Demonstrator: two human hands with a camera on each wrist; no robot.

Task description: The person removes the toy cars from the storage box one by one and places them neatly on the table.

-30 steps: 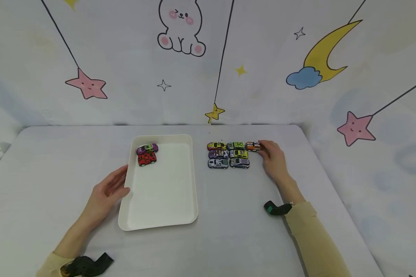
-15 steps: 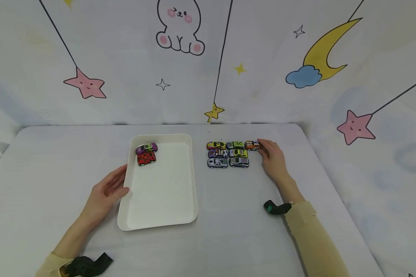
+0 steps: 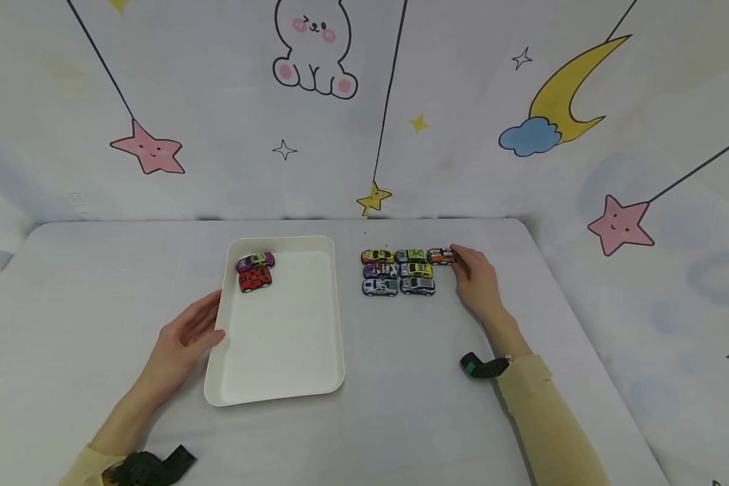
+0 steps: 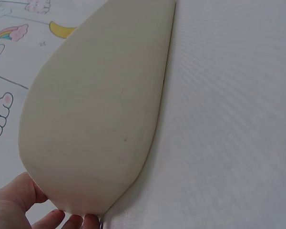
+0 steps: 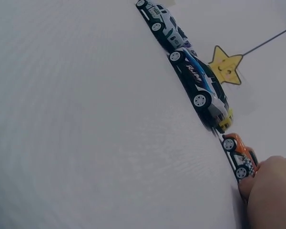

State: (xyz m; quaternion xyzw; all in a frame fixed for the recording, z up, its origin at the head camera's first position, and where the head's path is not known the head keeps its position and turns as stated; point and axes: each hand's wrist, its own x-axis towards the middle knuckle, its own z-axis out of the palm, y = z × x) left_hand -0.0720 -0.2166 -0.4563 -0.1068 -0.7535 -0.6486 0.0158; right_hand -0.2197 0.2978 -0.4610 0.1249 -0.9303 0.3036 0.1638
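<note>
12 o'clock pointed toward the wall (image 3: pixel 219 182). The white tray (image 3: pixel 282 337) rested on the desk (image 3: pixel 401 378). The left hand (image 3: pixel 185 334) gripped the tray's 9 o'clock side, thumb on the rim, fingers along the outer wall. Inside the tray, near its 11 o'clock corner, lay a purple-and-green car (image 3: pixel 256 262); a red car (image 3: pixel 255 279) sat against it at 6 o'clock. Six cars (image 3: pixel 391 271) stood at 2 o'clock from the tray, in three rows of two. The orange car (image 3: pixel 441 256) stood on the desk at the 3 o'clock end of the green car (image 3: pixel 411 256), just beside it. The right hand (image 3: pixel 476 280) pinched the orange car's 3 o'clock end with the fingertips.
</note>
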